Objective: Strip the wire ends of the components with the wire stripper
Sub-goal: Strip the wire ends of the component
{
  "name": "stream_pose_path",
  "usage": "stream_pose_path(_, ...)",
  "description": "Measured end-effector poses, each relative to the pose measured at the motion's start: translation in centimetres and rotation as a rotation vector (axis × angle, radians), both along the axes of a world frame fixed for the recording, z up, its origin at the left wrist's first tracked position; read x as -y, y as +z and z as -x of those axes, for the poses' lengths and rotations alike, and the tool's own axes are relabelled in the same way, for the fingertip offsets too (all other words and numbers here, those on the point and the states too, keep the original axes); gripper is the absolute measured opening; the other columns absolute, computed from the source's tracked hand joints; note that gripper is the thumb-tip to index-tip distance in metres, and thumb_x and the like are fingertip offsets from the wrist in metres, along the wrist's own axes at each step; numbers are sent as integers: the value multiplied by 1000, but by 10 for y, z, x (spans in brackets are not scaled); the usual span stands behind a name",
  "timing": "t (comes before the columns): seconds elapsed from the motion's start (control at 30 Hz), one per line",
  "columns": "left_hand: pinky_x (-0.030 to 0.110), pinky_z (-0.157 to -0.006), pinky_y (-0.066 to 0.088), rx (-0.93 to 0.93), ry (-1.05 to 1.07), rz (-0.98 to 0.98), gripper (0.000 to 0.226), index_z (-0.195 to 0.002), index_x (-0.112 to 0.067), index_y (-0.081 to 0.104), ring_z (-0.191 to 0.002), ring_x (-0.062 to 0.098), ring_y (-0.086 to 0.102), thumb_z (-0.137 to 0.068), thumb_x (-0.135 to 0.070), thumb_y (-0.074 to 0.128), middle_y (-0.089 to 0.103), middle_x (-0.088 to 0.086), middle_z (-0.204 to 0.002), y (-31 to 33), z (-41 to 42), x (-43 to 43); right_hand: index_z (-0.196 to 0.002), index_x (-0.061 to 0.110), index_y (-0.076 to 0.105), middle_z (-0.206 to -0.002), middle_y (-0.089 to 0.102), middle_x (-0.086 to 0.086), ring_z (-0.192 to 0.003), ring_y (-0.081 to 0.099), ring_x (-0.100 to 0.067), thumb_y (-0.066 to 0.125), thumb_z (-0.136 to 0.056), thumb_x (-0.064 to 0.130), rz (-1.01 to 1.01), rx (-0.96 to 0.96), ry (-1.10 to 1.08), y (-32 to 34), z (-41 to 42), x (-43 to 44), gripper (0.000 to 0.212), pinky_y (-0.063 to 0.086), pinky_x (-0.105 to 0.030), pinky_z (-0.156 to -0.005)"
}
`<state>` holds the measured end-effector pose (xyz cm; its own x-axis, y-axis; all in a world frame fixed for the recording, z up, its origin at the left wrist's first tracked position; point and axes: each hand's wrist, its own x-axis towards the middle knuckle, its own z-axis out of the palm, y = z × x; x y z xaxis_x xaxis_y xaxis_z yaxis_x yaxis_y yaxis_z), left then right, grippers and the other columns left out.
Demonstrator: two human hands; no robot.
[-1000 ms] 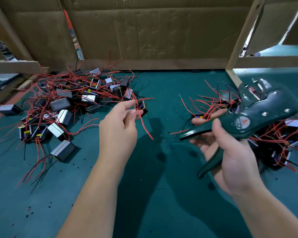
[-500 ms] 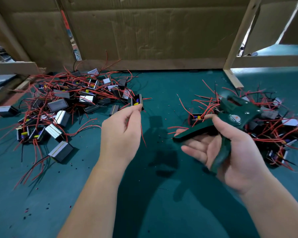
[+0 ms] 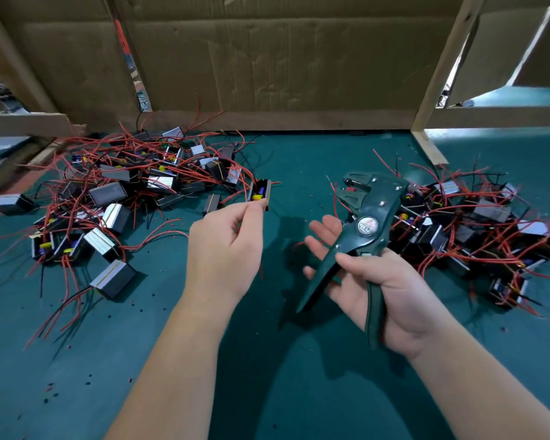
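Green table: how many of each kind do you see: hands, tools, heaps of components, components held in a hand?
Hands: 2 (left hand, right hand)
Dark green metal wire stripper: 1
Heaps of small black box components with red wires: 2 (left heap, right heap)
Held black component: 1
Total: 6

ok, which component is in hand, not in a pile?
The black component with the yellow part showing, pinched by the left hand. The rest lie in the left pile and right pile on the table; the right hand holds only the wire stripper.
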<state>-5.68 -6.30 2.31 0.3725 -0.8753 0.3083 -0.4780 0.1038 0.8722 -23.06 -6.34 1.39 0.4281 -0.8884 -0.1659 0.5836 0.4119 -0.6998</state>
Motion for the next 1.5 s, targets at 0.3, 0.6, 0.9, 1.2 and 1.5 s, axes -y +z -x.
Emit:
stream_pose_path(0.3,25,-60,31,36,-28,20,24,-68,-28,55,-65,9,39,-86,-39,44,48,-5,-69,-1,-2,-1,-87,4,53,-78,52,-20,-69,57,-30,53,-79,-10,-53,-87,-294,-10,6,20,16,49,-29,-78)
stream_pose_path(0.6,26,-49,24,88,-111,67,30,-66,-28,63,-50,7,30,-85,-46,47,39,-3,-51,-6,3,-1,-109,-4,60,-106,65,-22,-85,70,-33,41,-69,-9,-32,-57,-154,-1,16,16,44,59,-39,-76)
stream_pose_path(0.9,28,-81,54,-59,-608,-107,22,-92,-19,77,-80,10,70,-83,-26,57,75,-3,-80,2,16,-16,-123,-2,58,-120,58,-30,-89,64,-37,53,-54,-1,-6,33,93,6,14,7,70,58,-44,-77)
stream_pose_path(1.2,15,-60,48,-388,-259,-74,6,-86,-22,62,-70,5,64,-91,-22,60,72,-4,-75,6,7,0,-121,-7,60,-117,58,-35,-72,65,-34,72,-41,0,69,68,306,8,13,-4,81,55,-47,-74)
stream_pose_path(1.5,17,-73,47,-491,-351,5,18,-79,-15,61,-79,5,64,-95,-14,54,71,-5,-79,5,11,1,-124,-2,60,-80,64,-27,-75,65,-34,50,-55,-3,83,107,403,6,5,-10,70,54,-46,-78)
